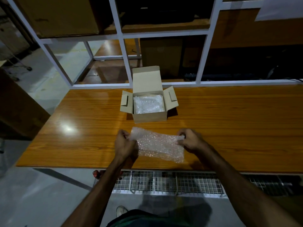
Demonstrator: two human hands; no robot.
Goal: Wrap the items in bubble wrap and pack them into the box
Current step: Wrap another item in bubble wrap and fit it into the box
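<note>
A sheet of clear bubble wrap (158,144) is stretched between my hands just above the wooden table (229,128). My left hand (124,143) grips its left end, which is rolled up. My right hand (191,140) pinches the right end. I cannot tell whether an item is inside the wrap. Beyond it stands a small cardboard box (150,117) with its lid and side flaps open. A bubble-wrapped bundle (148,104) lies inside the box.
A white metal shelf frame (126,59) rises behind the table, with large cardboard cartons (62,15) on its shelves. A wire mesh rack (167,182) runs under the table's near edge. Grey floor lies to the left.
</note>
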